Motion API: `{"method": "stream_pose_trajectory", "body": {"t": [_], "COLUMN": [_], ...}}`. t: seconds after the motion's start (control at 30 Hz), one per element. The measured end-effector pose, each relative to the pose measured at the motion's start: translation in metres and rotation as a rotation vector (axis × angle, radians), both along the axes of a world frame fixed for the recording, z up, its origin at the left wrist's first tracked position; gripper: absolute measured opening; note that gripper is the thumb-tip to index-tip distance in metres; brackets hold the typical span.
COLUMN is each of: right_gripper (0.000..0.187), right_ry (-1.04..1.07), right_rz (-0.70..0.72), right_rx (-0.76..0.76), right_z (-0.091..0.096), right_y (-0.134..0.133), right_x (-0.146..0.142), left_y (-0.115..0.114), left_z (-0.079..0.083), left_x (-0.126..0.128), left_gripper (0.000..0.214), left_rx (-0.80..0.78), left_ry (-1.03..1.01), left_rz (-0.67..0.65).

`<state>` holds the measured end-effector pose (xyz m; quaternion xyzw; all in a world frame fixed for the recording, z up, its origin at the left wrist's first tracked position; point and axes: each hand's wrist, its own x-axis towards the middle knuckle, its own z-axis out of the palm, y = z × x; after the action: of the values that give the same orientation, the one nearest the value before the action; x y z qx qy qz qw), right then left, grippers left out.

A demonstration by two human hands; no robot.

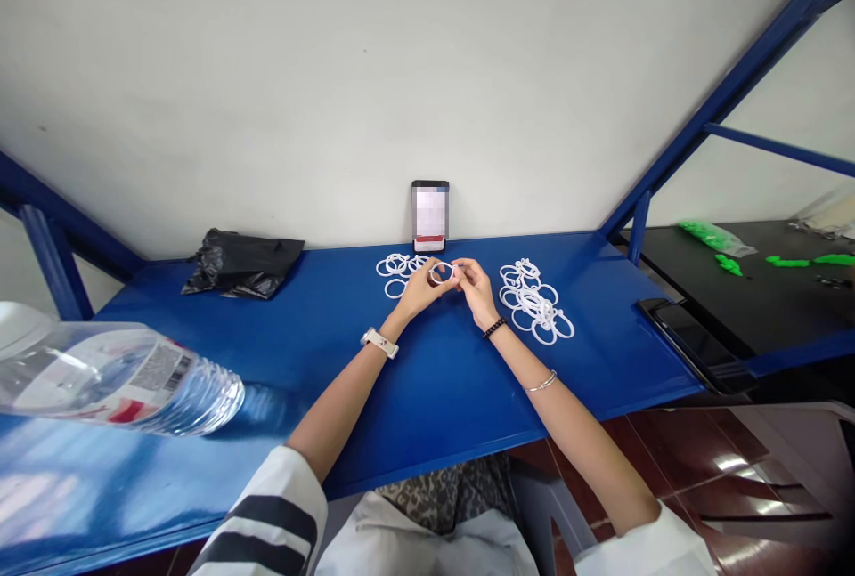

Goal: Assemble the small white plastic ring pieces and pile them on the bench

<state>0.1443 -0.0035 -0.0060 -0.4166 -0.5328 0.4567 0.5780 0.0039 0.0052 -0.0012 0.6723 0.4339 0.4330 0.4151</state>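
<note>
A bottle (120, 385) lies on its side at the left end of the table (434, 398), partly cut off by the frame; a knock could probably set it rolling. A black bag (244, 263) sits by the wall. The left pile (399, 273) of white rings lies just beside the left hand (419, 291). That hand and the right hand (476, 289) both pinch one ring (441, 273), held just over the table in front of a propped phone (430, 215). A slack pinch could drop the ring into either pile, where it would be lost among the others. The right pile (534, 307) is bigger. The fingertips are too small to read, and I cannot tell whether the ring is a single piece.
</note>
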Motion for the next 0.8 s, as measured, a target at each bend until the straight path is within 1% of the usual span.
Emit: {"method": "stream_pose_trajectory", "body": {"t": [0.3,0.43,0.53,0.7,0.8], "right_gripper": [0.03,0.032,0.033,0.035,0.037], "right_ry": [-0.013,0.006,0.021,0.034,0.028], "right_rz": [-0.028,-0.034,-0.012,0.046,0.058], "right_rx": [0.032,-0.01,-0.027,-0.019,-0.02], "right_z": [-0.0022,-0.001,0.0005,0.0042,0.0054], "right_y": [0.0025,0.0018,0.001,-0.0016,-0.0025], "right_x": [0.0014,0.0005,0.0001,-0.0006,-0.0011], "left_y": [0.0012,0.0009,0.0017,0.0045,0.0042], "left_z": [-0.0015,-0.0007,-0.0009,-0.0036,-0.0026], "left_x": [-0.0011,-0.0005,-0.0006,-0.0011,-0.0008], "left_gripper": [0.053,0.048,0.043,0.058,0.067], "left_rx": [0.033,0.019,0.019,-0.008,-0.023], "left_ry": [0.037,0.021,0.023,-0.006,-0.033], "left_rz": [0.015,0.009,0.004,-0.005,-0.007]}}
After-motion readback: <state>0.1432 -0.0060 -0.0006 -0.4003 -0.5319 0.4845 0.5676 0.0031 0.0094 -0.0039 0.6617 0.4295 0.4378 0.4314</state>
